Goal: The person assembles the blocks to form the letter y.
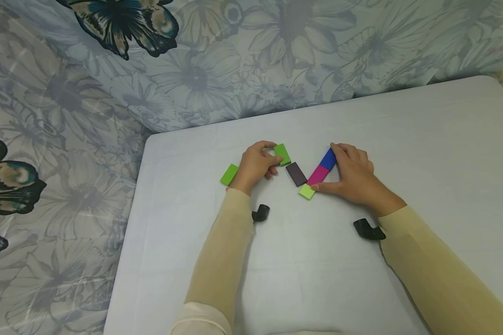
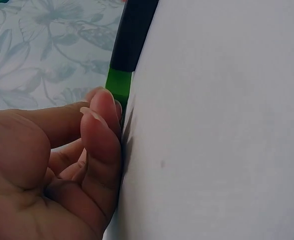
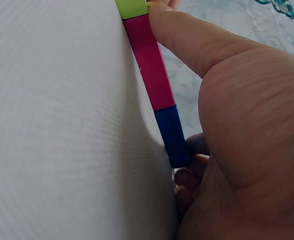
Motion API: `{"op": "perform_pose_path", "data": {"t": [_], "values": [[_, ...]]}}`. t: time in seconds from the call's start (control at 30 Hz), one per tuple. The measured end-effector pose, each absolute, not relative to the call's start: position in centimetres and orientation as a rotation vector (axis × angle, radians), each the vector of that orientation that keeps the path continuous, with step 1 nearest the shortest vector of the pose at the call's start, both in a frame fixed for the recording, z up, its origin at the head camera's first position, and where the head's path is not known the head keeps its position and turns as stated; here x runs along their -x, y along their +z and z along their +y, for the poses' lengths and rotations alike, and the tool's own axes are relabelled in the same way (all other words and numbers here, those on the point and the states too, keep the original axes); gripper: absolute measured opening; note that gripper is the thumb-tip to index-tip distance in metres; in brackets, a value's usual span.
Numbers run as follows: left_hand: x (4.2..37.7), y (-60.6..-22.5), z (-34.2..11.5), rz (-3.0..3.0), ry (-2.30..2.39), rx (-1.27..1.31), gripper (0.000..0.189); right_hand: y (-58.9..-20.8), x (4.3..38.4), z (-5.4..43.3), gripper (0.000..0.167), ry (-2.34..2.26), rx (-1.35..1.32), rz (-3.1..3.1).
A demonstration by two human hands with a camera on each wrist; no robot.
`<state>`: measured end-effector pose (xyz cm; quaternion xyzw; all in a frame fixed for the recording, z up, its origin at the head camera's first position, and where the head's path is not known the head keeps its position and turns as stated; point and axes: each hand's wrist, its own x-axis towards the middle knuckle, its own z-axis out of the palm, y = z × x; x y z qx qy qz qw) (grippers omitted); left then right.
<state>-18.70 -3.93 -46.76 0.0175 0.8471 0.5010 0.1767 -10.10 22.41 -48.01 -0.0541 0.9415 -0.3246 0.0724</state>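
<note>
In the head view, my left hand (image 1: pixel 255 165) pinches a green block (image 1: pixel 282 154) between thumb and fingers. That block lies end to end with a dark grey block (image 1: pixel 296 174), which slants down to a lime block (image 1: pixel 307 191). From there a pink block (image 1: pixel 318 175) and a blue block (image 1: pixel 329 159) slant up to the right, forming a V. My right hand (image 1: pixel 354 174) spans this right side, its thumb against the lime block and its fingertips at the blue block's far end. In the right wrist view, lime, pink and blue stand tightly in line.
Another green block (image 1: pixel 229 174) lies left of my left hand, with a sliver of orange-red by that wrist. Black wrist pieces (image 1: pixel 261 213) jut from both sleeves. The white table (image 1: pixel 310 279) meets flowered cloth (image 1: pixel 218 70) behind and at the left.
</note>
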Motion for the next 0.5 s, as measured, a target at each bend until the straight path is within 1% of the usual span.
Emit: {"op": "perform_pose_path", "data": {"t": [0.5], "values": [[18.34,-46.78,-3.71,2.376,1.407,-0.027,0.047,-48.23,10.19,22.3,0.122,-0.965,0.171,2.84]]}}
